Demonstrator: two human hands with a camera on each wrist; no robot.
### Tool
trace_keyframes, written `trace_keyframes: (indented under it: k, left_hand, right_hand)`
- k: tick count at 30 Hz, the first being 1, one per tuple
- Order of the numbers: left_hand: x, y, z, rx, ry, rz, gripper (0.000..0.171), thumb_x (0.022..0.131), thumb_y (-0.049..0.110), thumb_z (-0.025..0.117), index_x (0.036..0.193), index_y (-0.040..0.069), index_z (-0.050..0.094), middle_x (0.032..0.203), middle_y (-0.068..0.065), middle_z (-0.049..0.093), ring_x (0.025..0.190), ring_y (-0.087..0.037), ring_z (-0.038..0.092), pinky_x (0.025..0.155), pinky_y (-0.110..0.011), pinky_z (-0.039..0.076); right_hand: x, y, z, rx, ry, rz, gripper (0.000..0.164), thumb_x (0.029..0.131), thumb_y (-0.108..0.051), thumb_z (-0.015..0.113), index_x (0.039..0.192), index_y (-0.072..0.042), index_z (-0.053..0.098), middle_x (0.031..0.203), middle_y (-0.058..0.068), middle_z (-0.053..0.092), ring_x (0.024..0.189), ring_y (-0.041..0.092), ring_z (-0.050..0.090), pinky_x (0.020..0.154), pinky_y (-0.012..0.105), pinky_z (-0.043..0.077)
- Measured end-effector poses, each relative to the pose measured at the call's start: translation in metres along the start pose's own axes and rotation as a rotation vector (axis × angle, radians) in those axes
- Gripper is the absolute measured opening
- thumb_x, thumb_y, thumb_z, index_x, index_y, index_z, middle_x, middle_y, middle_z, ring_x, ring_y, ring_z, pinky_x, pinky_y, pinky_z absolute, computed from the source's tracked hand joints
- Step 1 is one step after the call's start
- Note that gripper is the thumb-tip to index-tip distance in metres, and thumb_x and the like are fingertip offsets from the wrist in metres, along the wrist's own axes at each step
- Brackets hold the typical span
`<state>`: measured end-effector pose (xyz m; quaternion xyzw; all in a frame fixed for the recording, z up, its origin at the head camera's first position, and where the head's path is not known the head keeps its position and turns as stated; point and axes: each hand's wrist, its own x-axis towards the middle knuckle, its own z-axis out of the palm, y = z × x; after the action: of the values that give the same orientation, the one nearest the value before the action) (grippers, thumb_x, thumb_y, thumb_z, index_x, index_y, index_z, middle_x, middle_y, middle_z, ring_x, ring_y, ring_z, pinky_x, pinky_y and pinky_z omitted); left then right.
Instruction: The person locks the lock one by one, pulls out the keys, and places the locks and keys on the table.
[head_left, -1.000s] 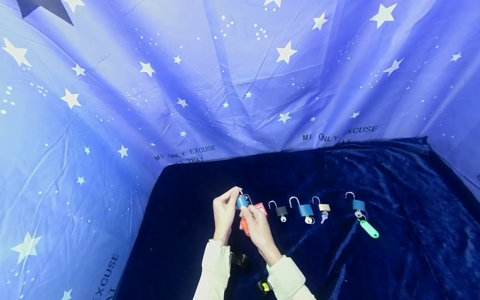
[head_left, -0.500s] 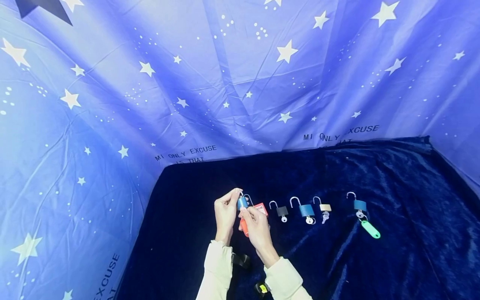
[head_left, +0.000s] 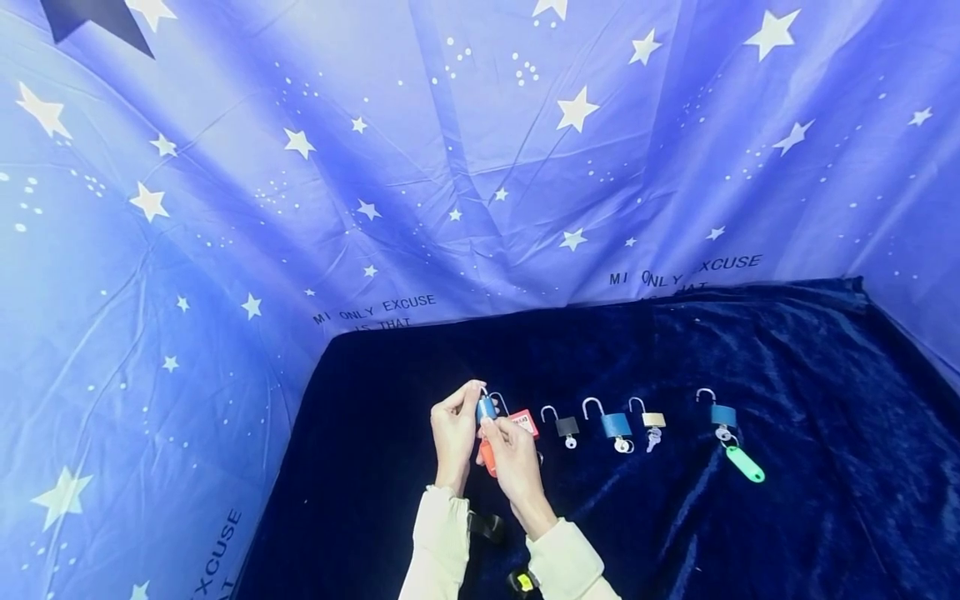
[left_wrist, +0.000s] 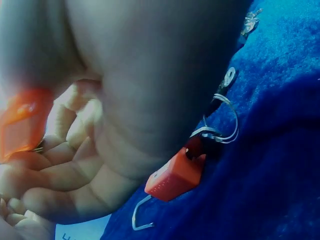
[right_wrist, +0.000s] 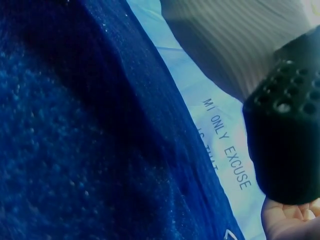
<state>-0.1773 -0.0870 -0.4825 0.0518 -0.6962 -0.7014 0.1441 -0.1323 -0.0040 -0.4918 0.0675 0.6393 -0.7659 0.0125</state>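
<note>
In the head view, a small blue padlock (head_left: 487,407) is held up over the dark cloth between both hands. My left hand (head_left: 452,433) pinches it near the top, thumb and fingertips at the shackle. My right hand (head_left: 517,471) grips its lower end, fingers curled, and hides the keyhole side. An orange key tag (head_left: 489,458) hangs under the right fingers, also large at the left of the left wrist view. Right beside the hands lies a red padlock (head_left: 522,423), its shackle raised; the left wrist view shows a key ring (left_wrist: 229,120) at it.
To the right, in a row, lie a black padlock (head_left: 567,427), a blue padlock (head_left: 617,426), a brass padlock (head_left: 653,420) and another blue padlock (head_left: 723,416) with a green tag (head_left: 745,464). Their shackles stand unlocked, keys attached. A starry curtain (head_left: 420,183) hangs behind the cloth-covered table (head_left: 405,367).
The hands keep their hold on the small blue padlock, and the right forearm has shifted slightly left. The padlocks on the cloth stay put; the whole head view has drifted a little.
</note>
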Motion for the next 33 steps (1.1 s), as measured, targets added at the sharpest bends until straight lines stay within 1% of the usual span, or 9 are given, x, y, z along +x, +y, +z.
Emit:
trace_keyframes:
  k: [4, 9, 14, 18, 21, 25, 29, 30, 33]
  left_hand:
    - [0.001, -0.001, -0.001, 0.000, 0.003, 0.020, 0.018, 0.096, 0.006, 0.062, 0.098, -0.009, 0.073, 0.090, -0.032, 0.070, 0.063, -0.014, 0.069, 0.053, -0.016, 0.051]
    - [0.002, -0.001, -0.002, -0.032, 0.014, 0.011, 0.019, 0.095, 0.010, 0.065, 0.098, -0.006, 0.074, 0.092, -0.031, 0.071, 0.064, -0.014, 0.072, 0.056, -0.019, 0.055]
    - [0.003, -0.002, -0.003, -0.038, 0.014, 0.023, 0.026, 0.095, 0.014, 0.066, 0.098, -0.011, 0.072, 0.084, -0.028, 0.072, 0.061, -0.013, 0.071, 0.054, -0.019, 0.055]
    - [0.002, -0.002, -0.003, -0.031, 0.026, 0.034, 0.021, 0.094, 0.013, 0.066, 0.094, -0.007, 0.074, 0.076, -0.025, 0.071, 0.058, -0.013, 0.070, 0.052, -0.019, 0.053]
    - [0.002, -0.001, -0.003, -0.019, 0.045, 0.047, 0.017, 0.093, 0.011, 0.067, 0.091, -0.004, 0.075, 0.073, -0.024, 0.071, 0.056, -0.012, 0.068, 0.051, -0.018, 0.052]
    - [0.002, 0.000, -0.001, 0.025, 0.078, 0.061, 0.014, 0.092, 0.009, 0.067, 0.089, -0.002, 0.076, 0.072, -0.022, 0.072, 0.054, -0.010, 0.067, 0.049, -0.017, 0.051]
    - [0.001, 0.001, 0.001, 0.058, 0.095, 0.046, 0.013, 0.092, 0.005, 0.065, 0.089, -0.002, 0.077, 0.072, -0.022, 0.072, 0.055, -0.011, 0.068, 0.048, -0.017, 0.051]
    - [0.001, 0.002, 0.001, 0.062, 0.095, 0.044, 0.014, 0.092, 0.004, 0.065, 0.089, -0.003, 0.076, 0.072, -0.023, 0.072, 0.056, -0.013, 0.069, 0.049, -0.017, 0.051]
    - [-0.004, 0.015, 0.001, 0.055, 0.087, 0.044, 0.014, 0.092, 0.000, 0.063, 0.088, -0.005, 0.075, 0.072, -0.026, 0.071, 0.058, -0.017, 0.070, 0.050, -0.017, 0.052]
  right_hand:
    - [0.001, -0.001, 0.002, -0.006, -0.001, 0.000, 0.026, 0.102, -0.011, 0.055, 0.089, 0.011, 0.063, 0.059, 0.010, 0.059, 0.050, 0.015, 0.057, 0.043, 0.017, 0.037]
    - [0.001, -0.001, 0.003, -0.003, 0.001, -0.021, 0.028, 0.101, -0.017, 0.057, 0.090, 0.008, 0.064, 0.059, 0.007, 0.059, 0.049, 0.011, 0.056, 0.043, 0.018, 0.036]
    - [0.002, 0.000, 0.004, 0.014, -0.008, -0.019, 0.027, 0.101, -0.015, 0.056, 0.090, 0.009, 0.064, 0.060, 0.011, 0.060, 0.051, 0.018, 0.058, 0.044, 0.019, 0.037]
    - [-0.004, -0.013, 0.005, 0.000, -0.017, -0.020, 0.025, 0.101, -0.010, 0.055, 0.089, 0.011, 0.062, 0.061, 0.013, 0.060, 0.053, 0.023, 0.060, 0.046, 0.019, 0.039]
    - [-0.003, -0.012, 0.005, 0.007, -0.025, -0.021, 0.026, 0.101, -0.012, 0.056, 0.089, 0.010, 0.061, 0.060, 0.009, 0.059, 0.053, 0.020, 0.059, 0.047, 0.020, 0.040]
    - [0.003, 0.001, 0.006, 0.025, -0.029, -0.003, 0.029, 0.101, -0.018, 0.058, 0.087, 0.007, 0.061, 0.060, 0.002, 0.058, 0.053, 0.015, 0.058, 0.047, 0.020, 0.041]
    - [0.003, 0.001, 0.006, 0.034, -0.031, 0.012, 0.029, 0.101, -0.018, 0.058, 0.088, 0.007, 0.061, 0.061, 0.000, 0.058, 0.053, 0.014, 0.057, 0.048, 0.019, 0.042]
    - [0.003, 0.002, 0.006, 0.035, -0.034, 0.014, 0.029, 0.101, -0.018, 0.057, 0.088, 0.007, 0.061, 0.061, 0.000, 0.058, 0.053, 0.014, 0.057, 0.048, 0.020, 0.042]
    - [0.004, 0.003, 0.005, 0.043, -0.040, 0.014, 0.030, 0.102, -0.019, 0.056, 0.088, 0.007, 0.061, 0.061, -0.001, 0.057, 0.053, 0.012, 0.057, 0.047, 0.020, 0.041]
